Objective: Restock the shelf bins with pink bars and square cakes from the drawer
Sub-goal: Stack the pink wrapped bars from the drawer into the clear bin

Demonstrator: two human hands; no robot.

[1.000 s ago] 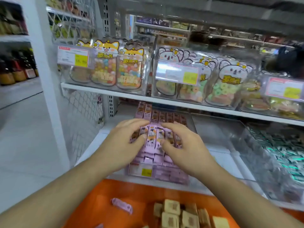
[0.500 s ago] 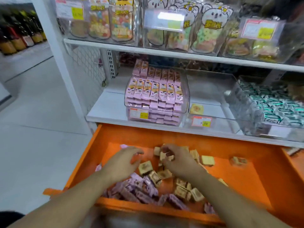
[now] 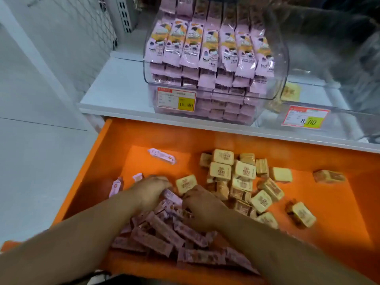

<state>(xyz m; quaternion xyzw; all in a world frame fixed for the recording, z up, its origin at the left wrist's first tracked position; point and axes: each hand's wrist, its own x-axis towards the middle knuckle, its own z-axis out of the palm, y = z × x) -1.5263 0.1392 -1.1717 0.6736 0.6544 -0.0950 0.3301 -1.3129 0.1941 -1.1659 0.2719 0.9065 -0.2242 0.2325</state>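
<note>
Reaching into the orange drawer (image 3: pixel 107 153), I work both hands into the loose heap of pink bars (image 3: pixel 164 233) at its near left. My left hand (image 3: pixel 150 192) is curled down over the top of the pile, fingers closed around several wrappers; my right hand (image 3: pixel 199 204), just beside it, digs in knuckles-up, and I cannot tell how many bars it holds. These bars look light, stiff along their length and slick in their film, so I judge a bundle is best taken across the middles, ends aligned, or they may fan out and slip. Farther right lie the square cakes (image 3: pixel 242 175), scattered and stacked; they look soft and easily crushed, best lifted by their flat sides. Above, the clear shelf bin (image 3: pixel 281 64) of pink bars stands nearly full.
</note>
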